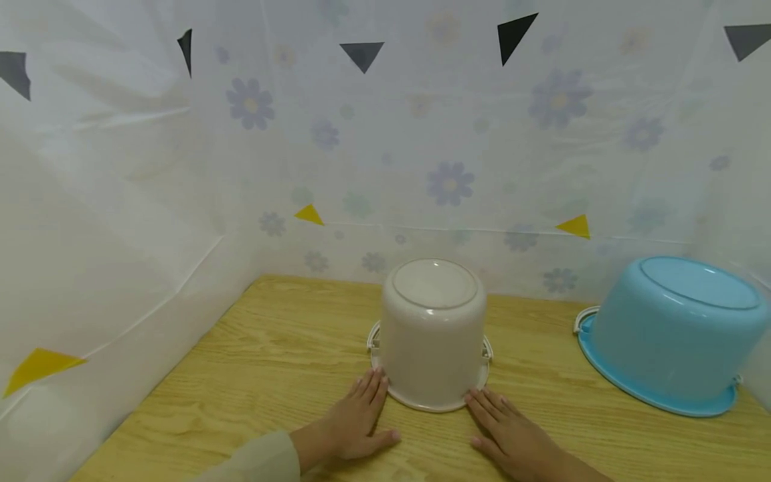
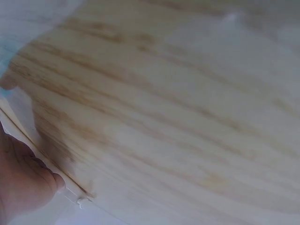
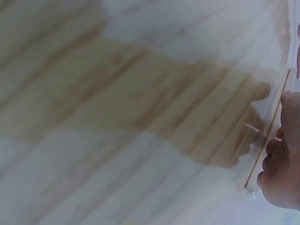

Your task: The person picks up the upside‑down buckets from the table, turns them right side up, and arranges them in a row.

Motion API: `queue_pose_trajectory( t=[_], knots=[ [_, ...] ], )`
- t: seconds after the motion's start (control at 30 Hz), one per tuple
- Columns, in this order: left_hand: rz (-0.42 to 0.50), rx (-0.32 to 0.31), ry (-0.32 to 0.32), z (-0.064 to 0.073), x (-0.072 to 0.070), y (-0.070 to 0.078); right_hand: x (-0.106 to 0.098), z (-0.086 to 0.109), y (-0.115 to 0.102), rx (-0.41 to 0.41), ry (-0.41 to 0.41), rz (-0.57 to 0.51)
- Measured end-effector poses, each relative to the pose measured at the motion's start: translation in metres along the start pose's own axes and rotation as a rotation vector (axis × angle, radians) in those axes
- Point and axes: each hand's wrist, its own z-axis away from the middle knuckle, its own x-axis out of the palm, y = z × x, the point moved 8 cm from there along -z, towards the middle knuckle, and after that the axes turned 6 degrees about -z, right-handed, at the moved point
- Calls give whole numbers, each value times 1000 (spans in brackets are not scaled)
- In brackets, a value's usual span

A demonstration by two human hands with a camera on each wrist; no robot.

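Note:
An off-white bucket [image 1: 432, 348] stands upside down on the wooden table, its rim on the tabletop and its base facing up. Parts of its white handle [image 1: 374, 338] show at both sides. My left hand [image 1: 357, 420] lies low at the front left of the rim, fingers straight and fingertips at the edge, thumb spread out. At the front right, my right hand [image 1: 512, 432] mirrors it, straight fingertips against the rim. Both wrist views show blurred wood grain, with the left hand [image 2: 28, 180] and right hand [image 3: 283, 154] beside a pale straight edge.
To the right, a larger light-blue bucket [image 1: 671, 341] also rests upside down, its white handle at the left side. Pale sheeting with a flower print [image 1: 450, 183] hangs behind the table [image 1: 289, 335], and plain sheeting [image 1: 120, 221] borders its left. Black and yellow triangles dot the sheets.

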Motion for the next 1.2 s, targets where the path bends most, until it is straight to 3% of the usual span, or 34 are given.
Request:
queue_pose_trajectory(
  t=[0.3, 0.5, 0.73, 0.9, 1.03, 1.2],
  knots=[
    [-10, 20, 23, 0, 1, 0, 1, 1, 1, -11, -10, -4],
    [22, 41, 84, -1, -5, -8, -10, 2, 9, -16, 59, -116],
    [90, -45, 224, -11, -20, -29, -27, -10, 33, 91, 81, -218],
    [85, -91, 293, -20, -27, -41, -30, -17, 50, 179, 80, -296],
    [212, -80, 313, -28, -29, -49, -30, -20, 58, 176, 91, -316],
    [399, -60, 278, -38, -26, -59, -28, -26, 65, 165, 105, -377]
  ],
)
